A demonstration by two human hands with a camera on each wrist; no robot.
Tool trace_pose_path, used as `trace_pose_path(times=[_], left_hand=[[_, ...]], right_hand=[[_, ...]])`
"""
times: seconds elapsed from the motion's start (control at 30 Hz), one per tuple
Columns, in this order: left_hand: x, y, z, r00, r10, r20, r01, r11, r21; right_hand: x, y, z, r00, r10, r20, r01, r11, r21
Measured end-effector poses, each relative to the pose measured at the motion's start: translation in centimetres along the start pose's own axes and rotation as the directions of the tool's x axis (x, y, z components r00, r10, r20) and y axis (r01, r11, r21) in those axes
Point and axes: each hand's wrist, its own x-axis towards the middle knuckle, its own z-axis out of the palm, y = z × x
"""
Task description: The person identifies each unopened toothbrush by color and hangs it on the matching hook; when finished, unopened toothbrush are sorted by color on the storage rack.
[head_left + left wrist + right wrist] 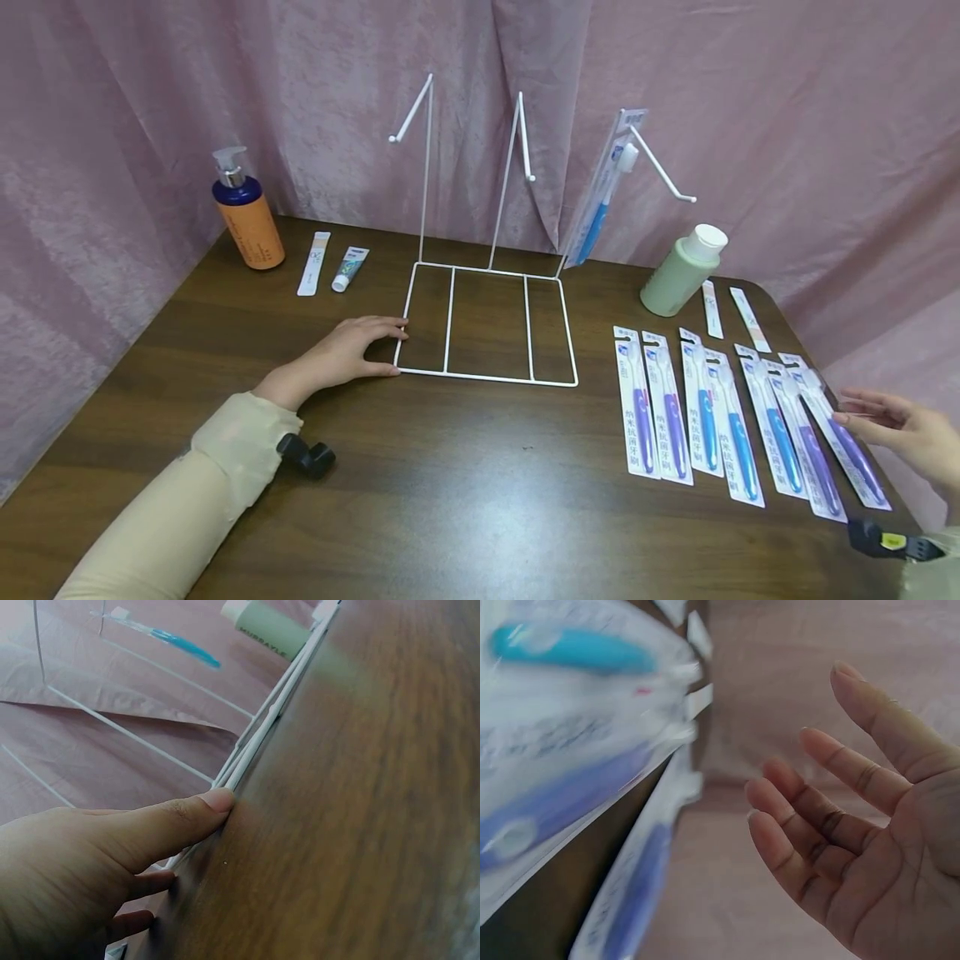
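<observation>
My left hand (347, 353) rests at the left side of a white wire display rack (487, 377). In the left wrist view its thumb (219, 799) lies straight against the front corner wire, and the other fingertips reach the side rail. A packaged blue toothbrush (597, 223) hangs on the rack's right hook. At the table's right edge, my right hand (911, 433) hovers beside the rightmost packaged purple toothbrush (855, 454). Seen in the right wrist view, that hand's fingers (784, 851) are loosely bent, apart from the packages, with nothing between them.
Several more packaged toothbrushes (671, 417), purple and blue, lie fanned on the right. Behind them stand a green bottle (677, 279) and two slim sachets (748, 319). An orange pump bottle (251, 229), another sachet (313, 263) and a small toothpaste tube (350, 268) are at back left.
</observation>
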Motion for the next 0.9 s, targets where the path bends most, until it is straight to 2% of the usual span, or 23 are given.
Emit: trace_pose_path(times=[0.17, 0.4, 0.43, 0.73, 0.9], left_hand=[[0.1, 0.0, 0.0, 1.0, 0.003, -0.005, -0.003, 1.0, -0.001], [0.1, -0.1, -0.1, 1.0, 0.0, -0.005, 0.0, 1.0, -0.009], [0.1, -0.1, -0.1, 1.0, -0.001, -0.005, 0.001, 1.0, -0.009], [0.2, 0.1, -0.1, 1.0, 0.002, 0.001, -0.002, 1.0, -0.009], [0.2, 0.1, 0.0, 1.0, 0.006, -0.006, -0.006, 1.0, -0.012]], right_hand=[[-0.2, 2.3, 0.1, 0.999, 0.052, 0.014, -0.051, 0.997, -0.057], [0.1, 3.0, 0.4, 0.984, 0.178, 0.022, -0.173, 0.974, -0.145], [0.2, 3.0, 0.3, 0.984, 0.178, 0.033, -0.169, 0.97, -0.177], [0.7, 3.6, 0.0, 0.961, 0.262, 0.088, -0.237, 0.945, -0.227], [1.0, 3.9, 0.0, 0.957, 0.275, 0.096, -0.243, 0.934, -0.261]])
